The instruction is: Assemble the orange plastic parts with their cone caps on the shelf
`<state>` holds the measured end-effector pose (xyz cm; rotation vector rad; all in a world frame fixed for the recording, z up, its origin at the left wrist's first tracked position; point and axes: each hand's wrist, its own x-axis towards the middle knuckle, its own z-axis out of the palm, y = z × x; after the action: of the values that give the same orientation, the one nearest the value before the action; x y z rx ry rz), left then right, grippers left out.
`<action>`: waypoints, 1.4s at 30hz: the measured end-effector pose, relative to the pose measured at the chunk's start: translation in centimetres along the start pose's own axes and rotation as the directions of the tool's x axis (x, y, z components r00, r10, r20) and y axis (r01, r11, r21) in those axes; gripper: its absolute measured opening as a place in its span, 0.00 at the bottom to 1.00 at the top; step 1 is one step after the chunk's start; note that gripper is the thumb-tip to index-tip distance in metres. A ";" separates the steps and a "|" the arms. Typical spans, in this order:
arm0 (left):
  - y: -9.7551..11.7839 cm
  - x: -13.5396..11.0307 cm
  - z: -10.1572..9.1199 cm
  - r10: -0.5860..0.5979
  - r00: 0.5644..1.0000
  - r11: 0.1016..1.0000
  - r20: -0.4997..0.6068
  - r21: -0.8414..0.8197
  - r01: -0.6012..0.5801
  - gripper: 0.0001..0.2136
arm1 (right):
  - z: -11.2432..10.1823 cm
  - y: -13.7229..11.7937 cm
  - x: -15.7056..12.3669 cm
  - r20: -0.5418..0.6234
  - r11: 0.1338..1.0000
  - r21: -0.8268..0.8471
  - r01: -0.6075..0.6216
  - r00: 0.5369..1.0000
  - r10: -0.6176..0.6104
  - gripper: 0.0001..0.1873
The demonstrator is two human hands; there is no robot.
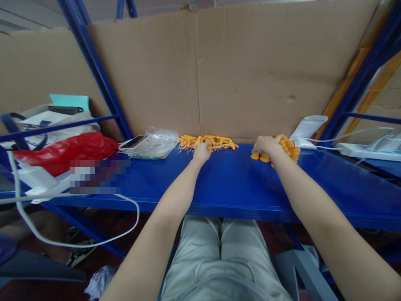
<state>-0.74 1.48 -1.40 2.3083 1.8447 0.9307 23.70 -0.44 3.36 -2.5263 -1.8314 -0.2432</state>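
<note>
My left hand point(202, 151) reaches to the back of the blue shelf, its fingers closed at a row of long orange plastic pieces point(224, 142). Small pale, chain-like bits hang along the front of that row. An orange piece shows at my left fingertips, though its full shape is hidden. Farther right, my right hand point(267, 144) bends over a heap of orange pieces with rounded ends point(290, 149). Its fingers curl down onto the heap's left side, and the hand covers part of what they grip. The exact kind of both sorts of pieces is too small to make out.
A clear plastic bag point(161, 144) and a phone-like device point(133, 143) lie left of the row. Beyond them are a red bag point(72, 151) and a white power strip with cables. A white packet point(308, 127) leans behind the heap. Cardboard point(244, 71) closes off the back.
</note>
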 end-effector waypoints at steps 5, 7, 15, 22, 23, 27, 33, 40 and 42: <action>-0.3 0.2 0.3 0.010 1.000 1.000 -0.014 0.009 -0.009 0.13 | 0.1 0.0 0.1 0.023 0.999 -0.007 0.038 0.999 -0.038 0.17; -0.4 0.3 0.4 0.008 1.000 1.000 -0.013 0.013 -0.008 0.13 | 0.1 -0.2 0.0 0.005 0.997 -0.004 0.071 0.997 -0.071 0.17; -0.1 0.2 0.2 -0.003 1.000 1.000 0.007 0.025 0.003 0.15 | 1.1 -3.1 -1.8 -0.107 0.967 0.072 0.246 0.965 -0.238 0.18; -0.1 0.1 0.1 0.009 1.000 1.000 0.010 0.017 -0.009 0.15 | 2.4 -3.9 -1.4 -0.129 0.907 0.255 0.337 0.941 -0.313 0.13; -0.1 0.1 0.1 0.011 1.000 1.000 0.013 0.010 -0.011 0.15 | 2.8 -3.8 -1.1 -0.117 0.880 0.306 0.364 0.932 -0.344 0.11; 0.0 0.1 0.0 0.028 0.999 1.000 0.027 -0.014 -0.028 0.15 | 4.3 -3.6 -0.2 -0.093 0.759 0.490 0.429 0.891 -0.443 0.09; -0.1 0.2 -0.1 0.019 0.999 0.999 0.043 -0.031 -0.018 0.14 | 4.5 -4.3 -0.5 -0.085 0.807 0.404 0.431 0.896 -0.436 0.09; -0.2 0.2 0.1 0.037 0.998 0.999 0.058 -0.033 -0.035 0.14 | 2.9 -4.3 -2.8 -0.190 0.917 0.031 0.399 0.903 -0.386 0.18; -0.2 0.3 0.2 0.047 0.997 0.998 0.066 -0.037 -0.045 0.14 | 2.7 -4.1 -3.0 -0.192 0.912 -0.010 0.410 0.894 -0.404 0.18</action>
<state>-0.80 1.83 -1.51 2.3403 1.7421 0.8732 19.20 -1.74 -0.02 -1.9872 -2.2394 -0.4392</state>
